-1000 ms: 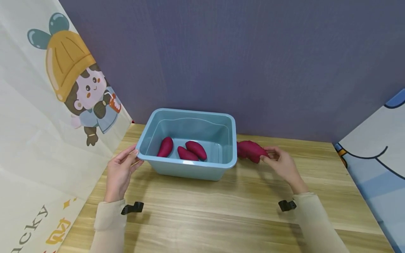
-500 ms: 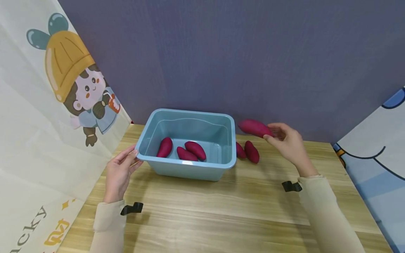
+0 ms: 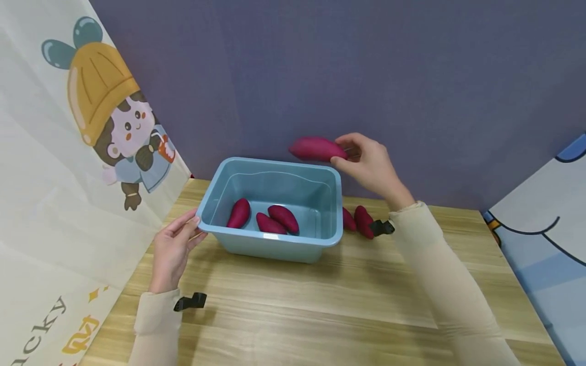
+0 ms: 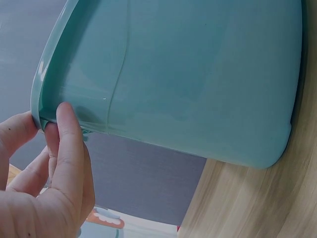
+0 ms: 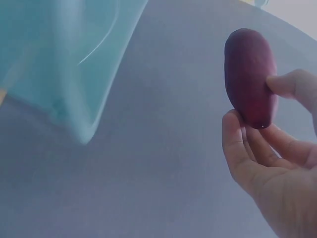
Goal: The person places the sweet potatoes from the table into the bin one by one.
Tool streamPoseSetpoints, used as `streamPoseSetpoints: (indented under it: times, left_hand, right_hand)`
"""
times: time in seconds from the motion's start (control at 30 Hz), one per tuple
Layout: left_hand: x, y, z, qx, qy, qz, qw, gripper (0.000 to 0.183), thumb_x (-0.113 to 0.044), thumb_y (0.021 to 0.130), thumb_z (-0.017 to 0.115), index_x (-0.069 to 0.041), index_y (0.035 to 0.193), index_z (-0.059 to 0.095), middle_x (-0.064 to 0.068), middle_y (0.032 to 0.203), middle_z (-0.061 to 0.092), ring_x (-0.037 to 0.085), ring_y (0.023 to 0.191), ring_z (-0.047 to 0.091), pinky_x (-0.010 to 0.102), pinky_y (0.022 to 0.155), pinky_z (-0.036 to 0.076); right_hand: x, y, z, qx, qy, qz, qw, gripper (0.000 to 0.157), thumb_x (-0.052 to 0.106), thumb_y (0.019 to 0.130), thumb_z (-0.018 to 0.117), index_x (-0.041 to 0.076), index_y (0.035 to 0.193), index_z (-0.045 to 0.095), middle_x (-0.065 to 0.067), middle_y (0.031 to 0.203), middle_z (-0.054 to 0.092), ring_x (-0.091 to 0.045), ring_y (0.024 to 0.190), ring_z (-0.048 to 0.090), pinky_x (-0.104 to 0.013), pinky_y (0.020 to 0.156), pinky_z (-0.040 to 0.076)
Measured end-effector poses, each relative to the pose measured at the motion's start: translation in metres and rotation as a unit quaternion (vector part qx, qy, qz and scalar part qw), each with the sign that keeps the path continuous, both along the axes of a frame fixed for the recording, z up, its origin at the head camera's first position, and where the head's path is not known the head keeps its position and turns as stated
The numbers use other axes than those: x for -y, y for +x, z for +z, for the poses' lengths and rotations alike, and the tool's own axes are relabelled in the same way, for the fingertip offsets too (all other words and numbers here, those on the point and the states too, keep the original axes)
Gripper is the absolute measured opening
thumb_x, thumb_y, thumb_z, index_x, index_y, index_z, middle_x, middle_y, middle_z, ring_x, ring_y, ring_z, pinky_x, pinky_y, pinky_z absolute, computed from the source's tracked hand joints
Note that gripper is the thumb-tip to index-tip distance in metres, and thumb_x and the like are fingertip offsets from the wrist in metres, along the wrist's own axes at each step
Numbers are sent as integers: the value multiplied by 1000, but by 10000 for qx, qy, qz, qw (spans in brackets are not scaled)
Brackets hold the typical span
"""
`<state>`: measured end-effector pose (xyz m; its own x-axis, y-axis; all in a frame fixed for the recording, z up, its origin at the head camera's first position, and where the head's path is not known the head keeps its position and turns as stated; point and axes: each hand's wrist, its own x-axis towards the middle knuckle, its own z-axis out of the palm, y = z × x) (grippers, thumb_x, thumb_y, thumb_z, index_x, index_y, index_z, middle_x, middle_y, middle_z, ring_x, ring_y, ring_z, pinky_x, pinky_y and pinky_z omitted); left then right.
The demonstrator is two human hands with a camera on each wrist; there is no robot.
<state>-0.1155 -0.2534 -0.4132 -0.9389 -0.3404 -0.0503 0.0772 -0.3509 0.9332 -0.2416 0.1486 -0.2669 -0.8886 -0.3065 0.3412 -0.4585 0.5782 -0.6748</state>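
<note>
Blue bin [image 3: 265, 249] on a wood-grain bench [image 3: 293, 315], with three crimson sweet potatoes [image 3: 284, 218] inside: two close together, one apart to the left. At the near-left corner of the rim, a pinch by thumb and fingers of the left hand [image 3: 174, 249]. In the thumb-and-finger grip of the right hand [image 3: 366, 162], one end of a raised sweet potato [image 3: 316, 149], above the far rim in the head view. On the bench just right of the bin, two more sweet potatoes [image 3: 363, 219], both partly hidden.

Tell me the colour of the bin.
The bin is light blue, seen best in the head view.
</note>
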Motion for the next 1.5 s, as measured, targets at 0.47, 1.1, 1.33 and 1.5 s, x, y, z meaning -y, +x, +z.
streamPoseSetpoints:
  times: [0.47,1.1,1.33,1.5]
  left_hand:
    - [0,1,1,23,-20,-29,10000,40,-11,91,76,3,127,66,8,104,72,16,82,69,32,79,60]
    - [0,0,0,105,-94,48,9999,41,-13,90,77,2,127,67,7,105,71,16,84,69,31,80,60]
    - [-1,0,0,118,-100,82,9998,41,-13,90,77,3,127,67,7,104,71,15,83,69,31,79,60]
    - [-1,0,0,117,-122,144,9998,42,-14,90,77,3,127,67,7,104,71,15,82,69,30,78,60]
  right_hand:
    - [101,-30,-28,671,567,746,9933,41,22,92,73,5,128,62,-8,119,65,-21,102,64,-32,86,56]
    - [130,-27,-84,1729,3275,1530,9162,42,20,93,72,-3,127,63,-14,123,64,-21,105,60,-35,92,55]
    - [120,-24,-66,1702,2680,1393,9380,44,18,93,71,-2,131,60,-14,123,64,-23,108,60,-35,93,53]
    - [109,-17,-34,1509,2199,1375,9539,40,20,95,70,2,129,61,-12,121,66,-24,112,60,-36,94,51]
